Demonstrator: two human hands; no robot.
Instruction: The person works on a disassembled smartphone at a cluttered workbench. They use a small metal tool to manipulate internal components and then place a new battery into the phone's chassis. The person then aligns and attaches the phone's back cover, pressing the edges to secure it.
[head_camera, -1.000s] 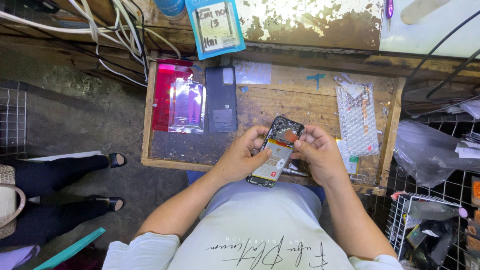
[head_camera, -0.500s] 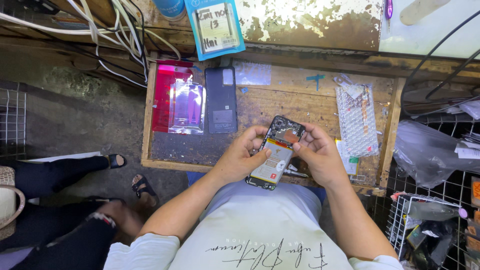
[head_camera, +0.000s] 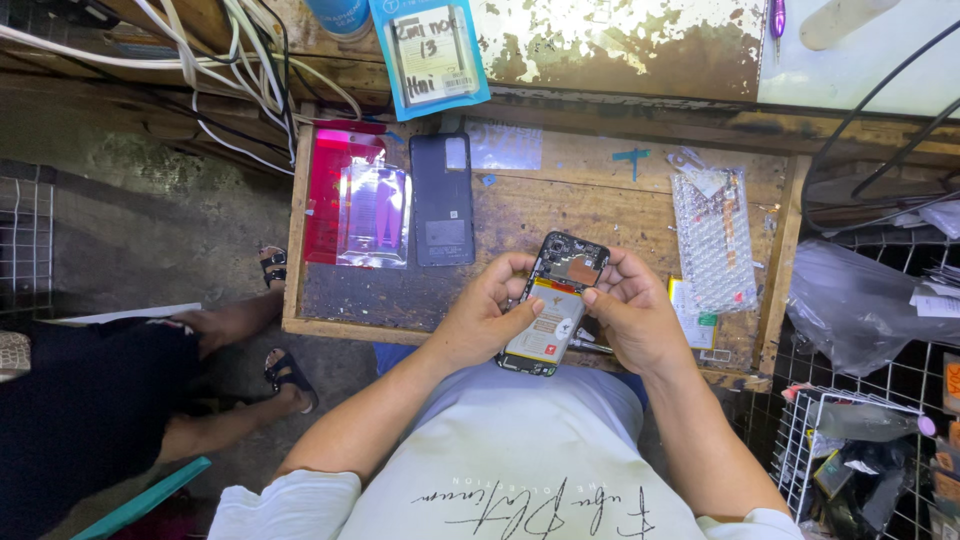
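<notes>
Both of my hands hold an opened smartphone (head_camera: 553, 305) with its back off, over the near edge of a small wooden table (head_camera: 620, 200). My left hand (head_camera: 483, 318) grips its left side, thumb on the pale battery. My right hand (head_camera: 630, 318) grips the right side, thumb on the middle of the phone. A dark circuit board shows at the phone's far end. On the table beyond lie the dark back cover (head_camera: 443, 200) and a shiny clear plastic sleeve (head_camera: 375, 215) on a red sheet (head_camera: 325, 195).
A bubble-wrap strip (head_camera: 713, 240) lies on the table's right. A blue packet (head_camera: 428, 52) leans on the wall, beside white cables (head_camera: 230, 60). Another person's legs in sandals (head_camera: 280, 330) stand at the left. A wire basket (head_camera: 860, 450) and plastic bag (head_camera: 850, 300) sit at the right.
My hands and the phone have hardly moved. The person at the left has stepped nearer, their sandalled feet now close to the table's left edge.
</notes>
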